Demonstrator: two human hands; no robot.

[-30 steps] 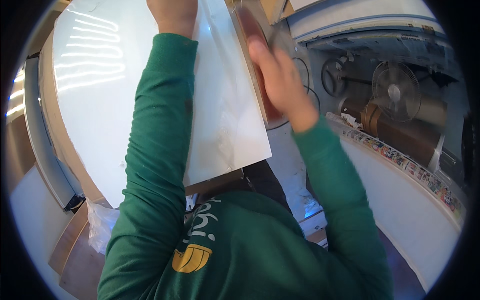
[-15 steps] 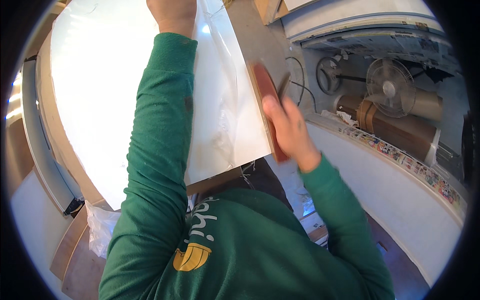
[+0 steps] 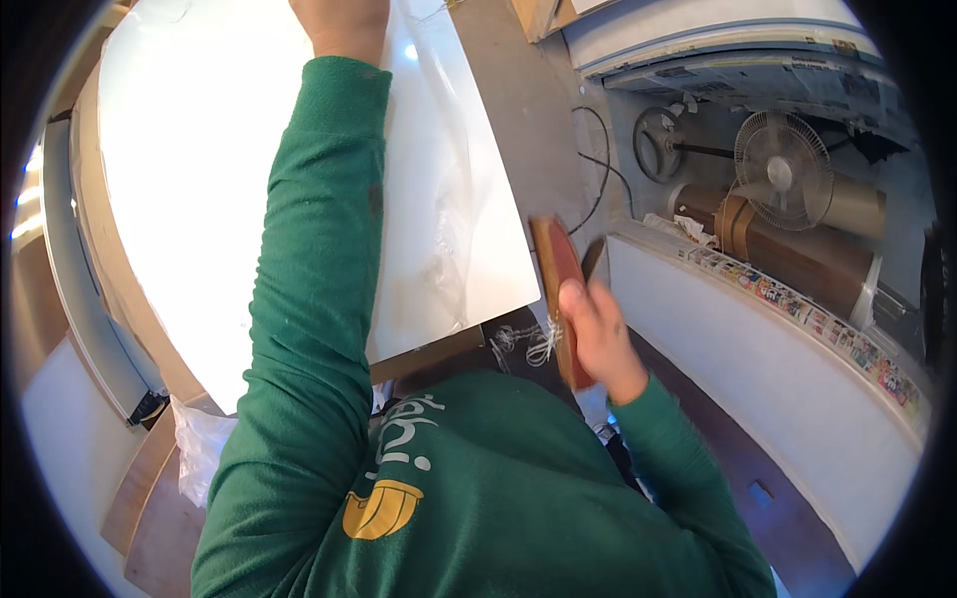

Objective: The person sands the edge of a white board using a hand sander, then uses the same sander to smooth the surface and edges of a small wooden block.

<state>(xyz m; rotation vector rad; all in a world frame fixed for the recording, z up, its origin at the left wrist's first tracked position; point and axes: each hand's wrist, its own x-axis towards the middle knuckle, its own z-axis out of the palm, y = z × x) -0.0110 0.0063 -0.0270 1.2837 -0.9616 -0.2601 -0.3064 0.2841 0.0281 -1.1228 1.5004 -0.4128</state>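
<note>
A large white panel (image 3: pixel 449 209) lies before me, with clear film wrinkled along its right part and bright glare over its left. My left hand (image 3: pixel 344 25) rests at the panel's far side; the top of the picture cuts off its fingers. To the right, my right hand (image 3: pixel 603 339) is closed around a long, reddish-brown wooden sanding block (image 3: pixel 560 261). A dark, handle-like piece sticks up from the block beside the thumb. The block is held upright, just off the panel's near right corner. Loose pale strands (image 3: pixel 541 344) hang beside it, below the corner.
A standing fan (image 3: pixel 780 171) lies on its side at the right among brown rolls (image 3: pixel 768 234). A low white wall (image 3: pixel 738 359) runs along my right. Crumpled clear plastic (image 3: pixel 199 444) hangs at the lower left. A black cable (image 3: pixel 606 169) loops over the floor.
My right hand has drawn the sanding block towards me and slightly right, away from the panel's right edge to beyond its near corner. My left hand has barely shifted.
</note>
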